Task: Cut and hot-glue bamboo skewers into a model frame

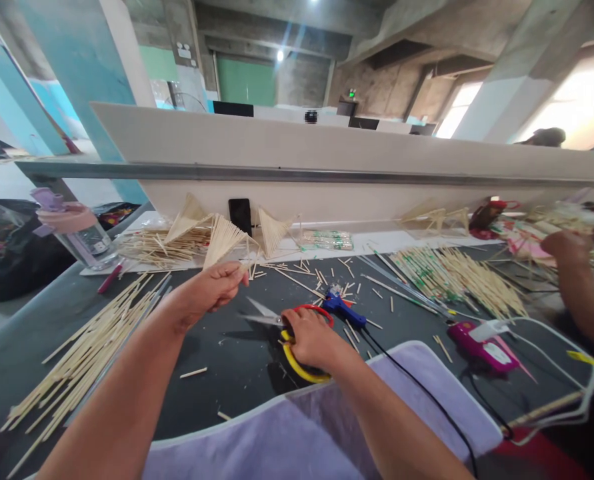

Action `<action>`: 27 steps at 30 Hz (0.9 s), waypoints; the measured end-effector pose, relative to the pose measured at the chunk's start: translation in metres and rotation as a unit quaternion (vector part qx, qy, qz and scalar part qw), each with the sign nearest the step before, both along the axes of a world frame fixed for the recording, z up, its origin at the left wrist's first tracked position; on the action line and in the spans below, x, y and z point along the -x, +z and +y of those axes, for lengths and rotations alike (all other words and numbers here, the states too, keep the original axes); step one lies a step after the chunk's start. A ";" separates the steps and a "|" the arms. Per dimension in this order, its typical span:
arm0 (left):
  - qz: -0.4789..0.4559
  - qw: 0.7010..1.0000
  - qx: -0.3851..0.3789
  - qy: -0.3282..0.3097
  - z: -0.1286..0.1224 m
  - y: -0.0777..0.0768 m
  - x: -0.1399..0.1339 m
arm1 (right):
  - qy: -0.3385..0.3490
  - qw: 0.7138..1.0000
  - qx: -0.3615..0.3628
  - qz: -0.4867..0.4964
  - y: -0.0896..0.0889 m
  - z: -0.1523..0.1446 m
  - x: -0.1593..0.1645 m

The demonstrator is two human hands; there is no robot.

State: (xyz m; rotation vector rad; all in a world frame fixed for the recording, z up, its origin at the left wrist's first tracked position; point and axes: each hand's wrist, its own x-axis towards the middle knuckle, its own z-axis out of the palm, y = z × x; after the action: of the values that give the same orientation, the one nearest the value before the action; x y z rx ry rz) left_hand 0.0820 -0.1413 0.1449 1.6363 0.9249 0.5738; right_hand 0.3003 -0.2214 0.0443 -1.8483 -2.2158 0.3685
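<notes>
Left hand point(214, 288)'s pinching a pale fan-shaped wooden-stick frame point(225, 239), seemingly mostly built; right hand point(311, 337)'s wrapped round red-and-yellow-handled steel scissors point(273, 319), blades apart. Tan wooden sticks point(97, 353), 8 o'clock: unused.

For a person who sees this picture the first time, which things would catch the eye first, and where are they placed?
Probably the scissors with red and yellow handles, blades spread, in the right hand near the middle. Next, the left hand, fingers pinched together at a fan of pale sticks. The bright blue glue gun also stands out on the dark table, just beyond the scissors.
</notes>
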 end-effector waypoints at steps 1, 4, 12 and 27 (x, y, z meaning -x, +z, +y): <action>0.005 1.000 0.005 -0.018 -0.002 -0.003 -0.005 | 0.018 1.000 0.007 -0.015 0.000 -0.002 -0.001; 0.023 0.997 0.026 -0.063 -0.007 -0.014 -0.020 | 0.066 0.998 0.016 0.010 0.007 -0.002 -0.008; 0.045 0.983 0.072 -0.160 -0.018 -0.036 -0.048 | 0.026 0.846 0.010 0.532 0.023 0.015 -0.010; -0.015 0.969 0.153 -0.195 -0.027 -0.046 -0.053 | 0.069 0.760 0.107 0.638 0.017 0.011 -0.007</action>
State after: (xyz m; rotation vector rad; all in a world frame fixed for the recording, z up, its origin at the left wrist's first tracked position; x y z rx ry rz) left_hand 0.1351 -0.1683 0.0994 1.4696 0.6086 0.1727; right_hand 0.3073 -0.2106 0.0613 -0.8712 -1.2866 1.4238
